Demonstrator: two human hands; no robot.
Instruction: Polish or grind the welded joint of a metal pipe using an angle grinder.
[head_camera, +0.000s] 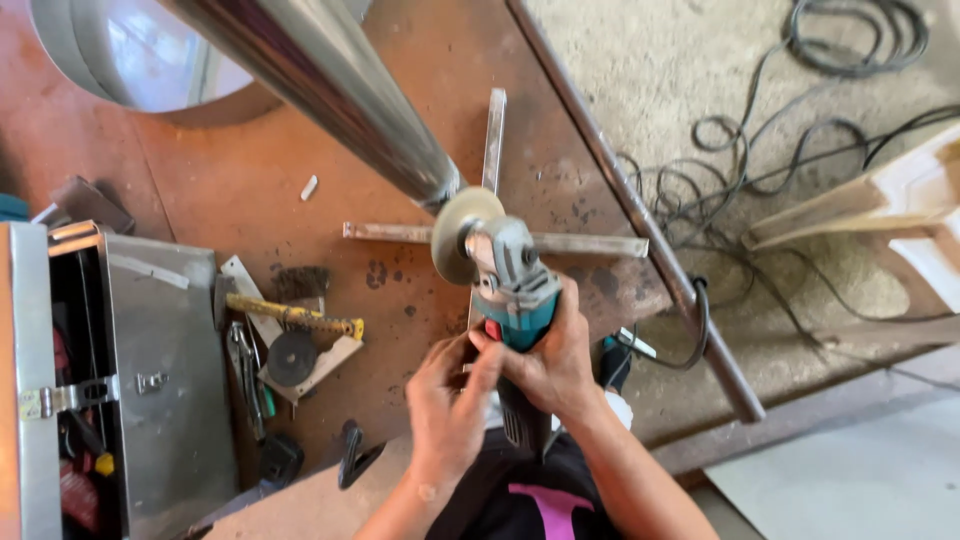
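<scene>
I am seeing both hands gripping a teal angle grinder (515, 300) near the worktop's (250, 190) front edge. The right hand (555, 360) is wrapping firmly around the grinder's body from the right, and the left hand (450, 400) is closing on it from the left, its fingertips touching the red switch. The grinder is pointing away from the hands, its round disc (458, 232) sitting just beside the end of a shiny steel pipe (330, 80). An open metal toolbox (110, 370) is standing at the worktop's left edge.
</scene>
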